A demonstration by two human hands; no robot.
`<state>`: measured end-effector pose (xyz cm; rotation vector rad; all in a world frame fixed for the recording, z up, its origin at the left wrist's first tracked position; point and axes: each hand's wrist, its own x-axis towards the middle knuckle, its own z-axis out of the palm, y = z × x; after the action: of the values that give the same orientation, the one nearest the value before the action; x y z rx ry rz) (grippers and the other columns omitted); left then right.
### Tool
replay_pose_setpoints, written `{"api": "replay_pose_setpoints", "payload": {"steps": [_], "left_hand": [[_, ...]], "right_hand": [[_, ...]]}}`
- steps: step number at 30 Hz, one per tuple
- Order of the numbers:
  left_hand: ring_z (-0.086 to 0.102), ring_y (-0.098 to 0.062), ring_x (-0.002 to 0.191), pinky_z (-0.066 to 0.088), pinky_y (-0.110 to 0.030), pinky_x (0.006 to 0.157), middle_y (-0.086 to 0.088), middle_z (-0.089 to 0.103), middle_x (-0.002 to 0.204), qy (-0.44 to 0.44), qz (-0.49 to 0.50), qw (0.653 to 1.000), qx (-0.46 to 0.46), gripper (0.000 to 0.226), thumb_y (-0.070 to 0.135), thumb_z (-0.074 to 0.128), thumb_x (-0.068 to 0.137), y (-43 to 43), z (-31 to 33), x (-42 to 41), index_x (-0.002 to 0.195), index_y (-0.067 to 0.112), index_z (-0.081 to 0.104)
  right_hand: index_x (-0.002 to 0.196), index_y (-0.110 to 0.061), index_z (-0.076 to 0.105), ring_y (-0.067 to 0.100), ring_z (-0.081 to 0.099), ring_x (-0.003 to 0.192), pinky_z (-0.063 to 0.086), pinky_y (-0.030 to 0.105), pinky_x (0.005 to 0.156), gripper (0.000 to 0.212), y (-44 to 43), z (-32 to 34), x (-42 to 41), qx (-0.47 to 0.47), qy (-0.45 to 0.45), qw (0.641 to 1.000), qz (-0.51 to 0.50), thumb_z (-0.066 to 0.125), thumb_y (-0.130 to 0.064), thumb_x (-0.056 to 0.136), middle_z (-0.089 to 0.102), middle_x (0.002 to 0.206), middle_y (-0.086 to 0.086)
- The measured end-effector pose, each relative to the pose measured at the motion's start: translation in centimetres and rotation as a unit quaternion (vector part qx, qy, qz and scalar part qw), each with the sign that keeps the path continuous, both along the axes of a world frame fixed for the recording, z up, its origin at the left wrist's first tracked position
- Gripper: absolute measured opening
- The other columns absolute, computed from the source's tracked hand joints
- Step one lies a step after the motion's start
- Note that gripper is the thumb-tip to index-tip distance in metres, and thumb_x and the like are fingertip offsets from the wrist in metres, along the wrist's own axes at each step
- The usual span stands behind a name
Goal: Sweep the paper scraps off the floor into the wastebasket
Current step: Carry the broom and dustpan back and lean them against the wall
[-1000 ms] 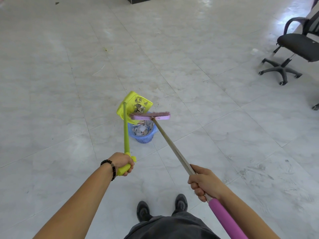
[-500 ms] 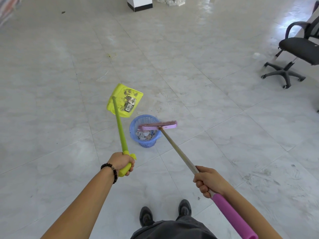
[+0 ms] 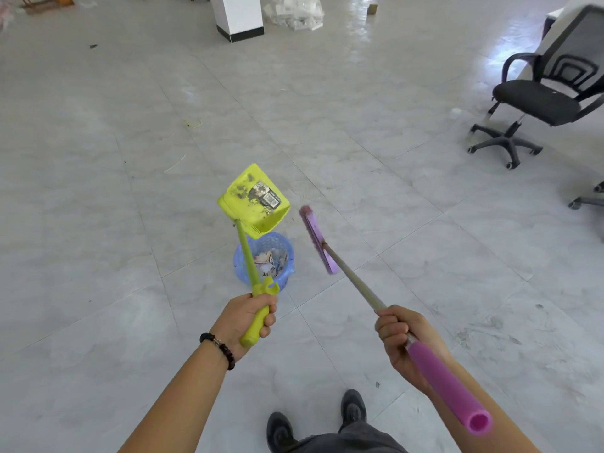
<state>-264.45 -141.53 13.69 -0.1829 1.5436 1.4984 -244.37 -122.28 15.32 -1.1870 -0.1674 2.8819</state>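
Observation:
My left hand (image 3: 247,320) grips the handle of a yellow-green dustpan (image 3: 254,201), whose pan is lifted above the far rim of a blue wastebasket (image 3: 243,265). A dirty label and grime stick to the pan's inside. Crumpled paper scraps (image 3: 268,261) lie inside the wastebasket. My right hand (image 3: 405,336) grips the metal shaft of a pink broom just above its pink grip. The broom head (image 3: 316,238) hangs in the air to the right of the wastebasket, turned on edge.
A black office chair (image 3: 537,99) on castors stands at the far right. A white pillar base (image 3: 240,18) and clear plastic wrapping (image 3: 294,11) are at the back. Thin bits of debris (image 3: 192,124) lie on the grey tiled floor. My shoes (image 3: 281,429) are at the bottom.
The dustpan tilted off the basket, swung left, then came back up over its far rim. The broom head left the rim, moved right and turned on edge.

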Motion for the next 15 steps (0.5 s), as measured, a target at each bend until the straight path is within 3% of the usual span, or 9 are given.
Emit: {"api": "replay_pose_setpoints", "payload": {"steps": [2, 7, 13, 15], "left_hand": [[0.046, -0.01, 0.041, 0.033, -0.018, 0.032, -0.007, 0.053, 0.067, -0.022, -0.022, 0.999, 0.014, 0.011, 0.003, 0.058, 0.092, 0.5, 0.3, 0.6, 0.082, 0.004, 0.055], [0.045, -0.011, 0.041, 0.033, -0.019, 0.032, -0.007, 0.054, 0.065, -0.08, -0.106, 0.991, 0.026, 0.01, 0.004, 0.058, 0.092, 2.5, -0.1, 1.6, 0.083, 0.004, 0.055], [0.045, -0.007, 0.038, 0.033, -0.015, 0.031, -0.004, 0.055, 0.064, -0.176, -0.173, 0.969, -0.006, 0.014, 0.008, 0.057, 0.093, 5.0, -4.9, 3.1, 0.08, 0.008, 0.054], [0.047, -0.006, 0.039, 0.036, -0.014, 0.032, -0.003, 0.057, 0.065, -0.202, -0.209, 0.956, -0.039, 0.012, 0.012, 0.058, 0.094, 5.7, -7.4, 3.6, 0.083, 0.01, 0.054]], "right_hand": [[0.061, -0.012, 0.046, 0.002, 0.038, 0.033, 0.037, 0.014, 0.029, 0.059, 0.0, 0.2, 0.2, 0.01, -0.019, 1.0, -0.007, 0.087, 0.014, 0.029, 0.035, 0.057, -0.007], [0.087, -0.012, 0.047, 0.003, 0.046, 0.039, 0.046, 0.015, 0.035, 0.025, 0.2, -0.4, 1.9, 0.062, -0.102, 0.993, -0.024, 0.067, -0.003, 0.073, 0.041, 0.065, -0.004], [0.089, -0.012, 0.049, 0.009, 0.052, 0.043, 0.047, 0.018, 0.036, 0.013, -0.4, -4.0, 6.2, 0.122, -0.188, 0.974, -0.031, 0.061, -0.008, 0.087, 0.053, 0.069, 0.006], [0.1, -0.014, 0.054, 0.014, 0.05, 0.043, 0.043, 0.019, 0.036, 0.008, -0.9, -5.6, 7.2, 0.172, -0.207, 0.962, -0.053, 0.056, -0.015, 0.092, 0.056, 0.077, 0.013]]}}
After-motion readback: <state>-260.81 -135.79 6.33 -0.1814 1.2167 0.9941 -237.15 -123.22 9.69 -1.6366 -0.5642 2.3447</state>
